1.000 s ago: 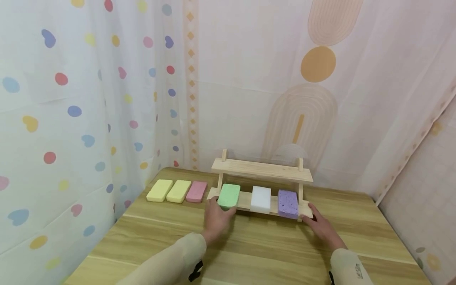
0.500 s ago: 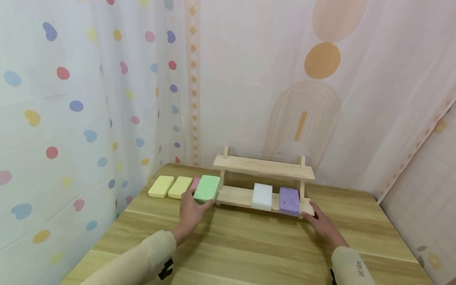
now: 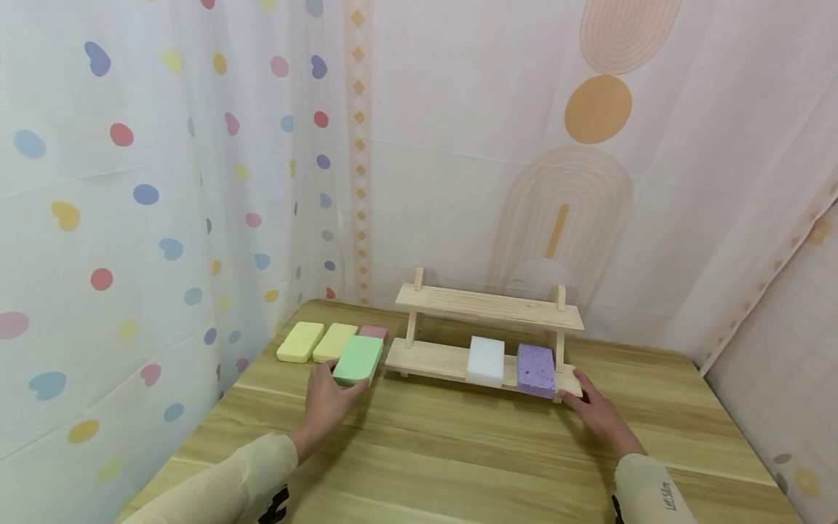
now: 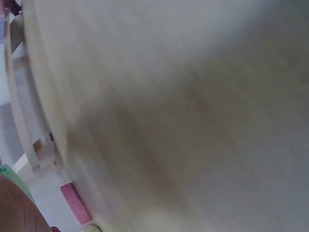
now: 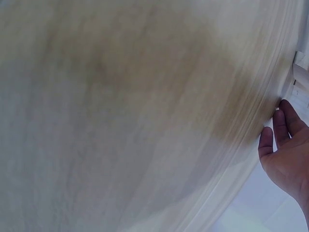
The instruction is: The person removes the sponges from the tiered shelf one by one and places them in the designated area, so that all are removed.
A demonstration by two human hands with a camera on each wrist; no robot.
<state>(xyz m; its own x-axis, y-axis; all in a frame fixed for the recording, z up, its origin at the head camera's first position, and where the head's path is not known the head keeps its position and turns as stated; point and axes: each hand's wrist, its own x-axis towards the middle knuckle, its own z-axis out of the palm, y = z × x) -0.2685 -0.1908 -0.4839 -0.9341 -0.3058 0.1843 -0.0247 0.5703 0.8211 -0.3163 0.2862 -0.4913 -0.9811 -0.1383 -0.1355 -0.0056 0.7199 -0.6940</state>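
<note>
My left hand [image 3: 326, 400] grips a green sponge [image 3: 358, 359] between thumb and fingers, just in front of a pink sponge [image 3: 374, 332] that it partly covers. Left of it, two pale yellow sponges [image 3: 300, 342] lie on the table. At the right, my right hand [image 3: 601, 416] holds the end of the lower board of a two-tier wooden shelf [image 3: 425, 358], thumb at the front. On that board rest a white sponge [image 3: 486, 361] and a purple sponge [image 3: 536, 370]. In the left wrist view, only an edge of the green sponge [image 4: 18, 182] shows.
The wood-grain table [image 3: 458, 444] reaches back to patterned curtains [image 3: 432, 182] behind and at the left. The upper board [image 3: 487, 306] of the shelf bears nothing. A pale curtain [image 3: 772, 364] hangs along the right side.
My left hand has lifted the green sponge off the lower board and carried it left, to in front of the pink sponge. My right hand has stayed on the shelf's end.
</note>
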